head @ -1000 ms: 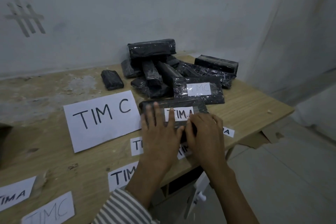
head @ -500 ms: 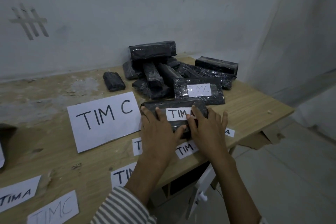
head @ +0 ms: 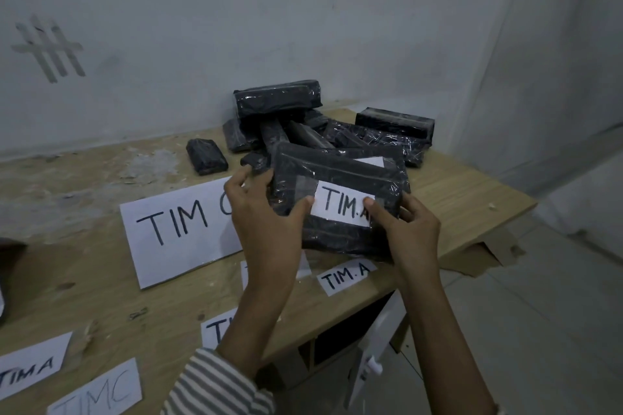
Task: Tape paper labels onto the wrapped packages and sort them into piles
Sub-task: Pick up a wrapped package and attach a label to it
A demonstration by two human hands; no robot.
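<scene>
Package (head: pixel 337 172) lifted off table (head: pixel 455 185), left hand (head: pixel 266 222), right hand (head: pixel 411 232) clamped on its ends, label (head: pixel 337 205) partly thumb-covered

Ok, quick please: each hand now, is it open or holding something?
Left hand: grips the left end of the wrapped package labelled TIM.A.
Right hand: grips the right end of the same package.

Package (head: pixel 337 175) glossy black plastic wrap; label (head: pixel 340 207) matt paper; table (head: pixel 465 192) rough wood.
</scene>
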